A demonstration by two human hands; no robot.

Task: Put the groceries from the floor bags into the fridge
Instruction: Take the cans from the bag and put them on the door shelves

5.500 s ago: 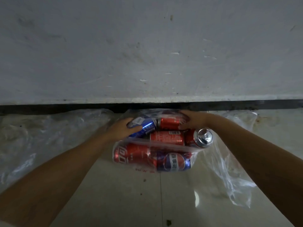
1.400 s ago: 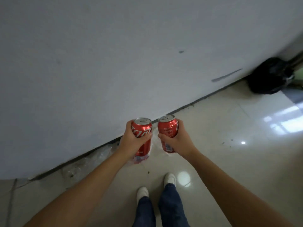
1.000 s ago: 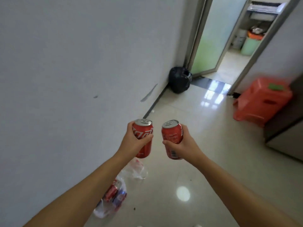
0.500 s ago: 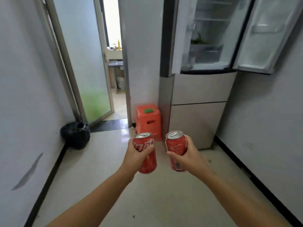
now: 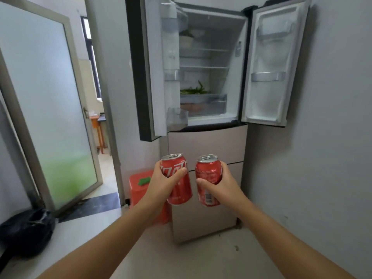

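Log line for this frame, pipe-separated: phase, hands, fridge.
phase: carrying to fridge | left hand: grips red soda can | right hand: grips second red soda can | beige double-door fridge: upper doors open

Red plastic stool (image 5: 141,190) on floor just left of fridge base, green item (image 5: 144,180) on its seat. Black bag (image 5: 27,231) on floor at lower left, beside frosted glass door (image 5: 48,109), which stands ajar. Through doorway beyond: orange-legged table (image 5: 98,125). Grey wall (image 5: 332,137) at right.

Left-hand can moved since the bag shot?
Yes. The left-hand can is out of the floor bag, upright in the left hand, now before the open fridge.
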